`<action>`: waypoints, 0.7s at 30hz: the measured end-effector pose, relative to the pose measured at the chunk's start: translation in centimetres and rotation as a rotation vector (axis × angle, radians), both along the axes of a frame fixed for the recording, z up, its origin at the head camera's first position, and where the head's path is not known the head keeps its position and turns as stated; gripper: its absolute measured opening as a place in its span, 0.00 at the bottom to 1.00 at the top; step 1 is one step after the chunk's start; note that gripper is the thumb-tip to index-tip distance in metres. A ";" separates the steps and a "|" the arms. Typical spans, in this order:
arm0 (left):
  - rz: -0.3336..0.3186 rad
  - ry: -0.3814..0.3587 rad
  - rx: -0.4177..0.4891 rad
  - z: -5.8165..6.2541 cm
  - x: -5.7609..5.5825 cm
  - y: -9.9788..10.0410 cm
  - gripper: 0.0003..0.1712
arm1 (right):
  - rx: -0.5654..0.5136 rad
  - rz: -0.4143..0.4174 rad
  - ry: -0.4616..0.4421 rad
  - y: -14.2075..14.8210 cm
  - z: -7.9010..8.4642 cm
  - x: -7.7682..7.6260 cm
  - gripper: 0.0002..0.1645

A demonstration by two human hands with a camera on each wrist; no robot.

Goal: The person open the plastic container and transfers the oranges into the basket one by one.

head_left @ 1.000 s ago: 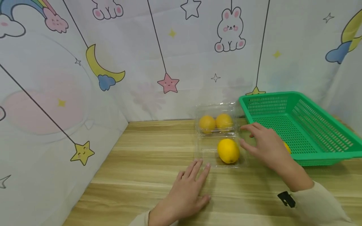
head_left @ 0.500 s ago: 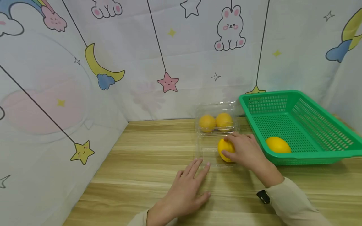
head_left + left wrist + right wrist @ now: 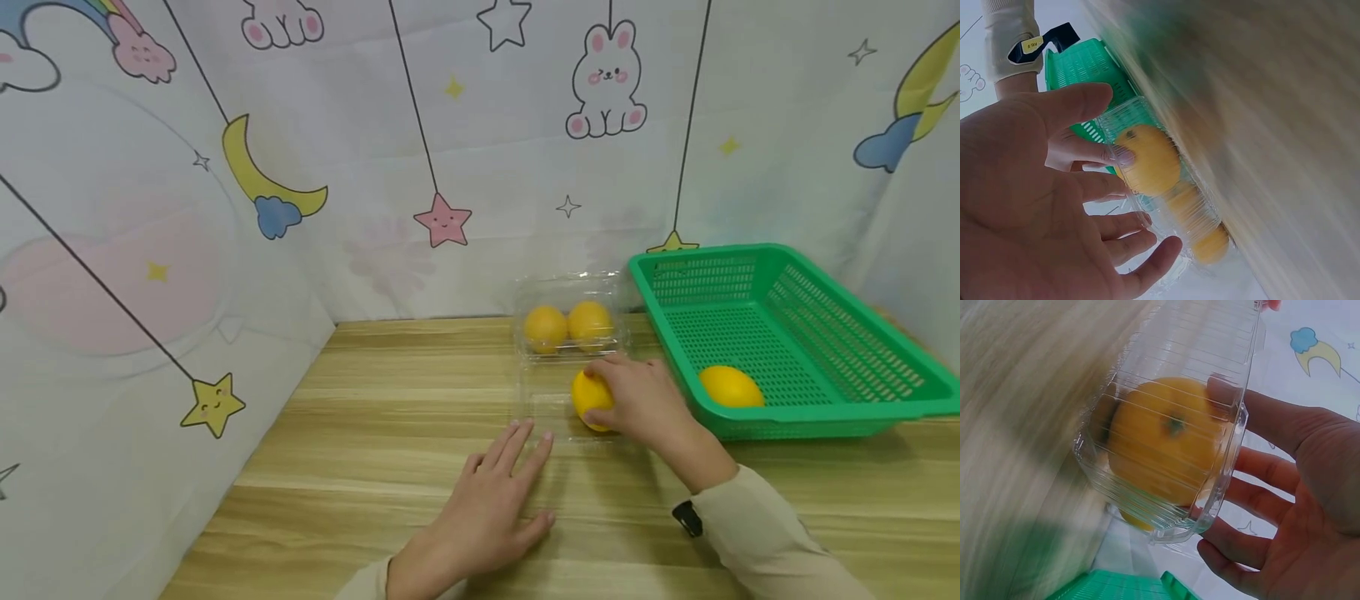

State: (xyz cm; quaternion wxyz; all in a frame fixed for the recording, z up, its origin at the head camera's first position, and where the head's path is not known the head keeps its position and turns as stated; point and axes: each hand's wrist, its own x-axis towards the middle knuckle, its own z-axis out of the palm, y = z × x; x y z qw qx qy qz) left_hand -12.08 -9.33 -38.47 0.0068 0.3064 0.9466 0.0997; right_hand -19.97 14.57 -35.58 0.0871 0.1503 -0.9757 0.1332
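Observation:
My right hand grips a yellow lemon in the front part of a clear plastic clamshell box, with thumb and fingertips around the fruit. In the right wrist view the lemon shows through the ribbed plastic wall, its stem end towards the camera. My left hand has its fingers spread and extended at the box's front left edge, holding nothing. Farther back, two orange-yellow round fruits sit behind clear plastic; whether they share the same box I cannot tell.
To the right stands a green slotted basket, with another lemon in its near left corner. A printed white cloth rises behind the wooden table.
My right hand has moved left from beside the basket onto the lemon and taken hold of it, uncovering the lemon in the basket. My left hand has stayed nearly still.

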 end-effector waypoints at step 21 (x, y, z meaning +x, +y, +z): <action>-0.017 -0.003 -0.002 -0.3 -0.1 0.1 0.50 | 0.035 -0.016 -0.030 -0.4 0.2 -0.2 0.37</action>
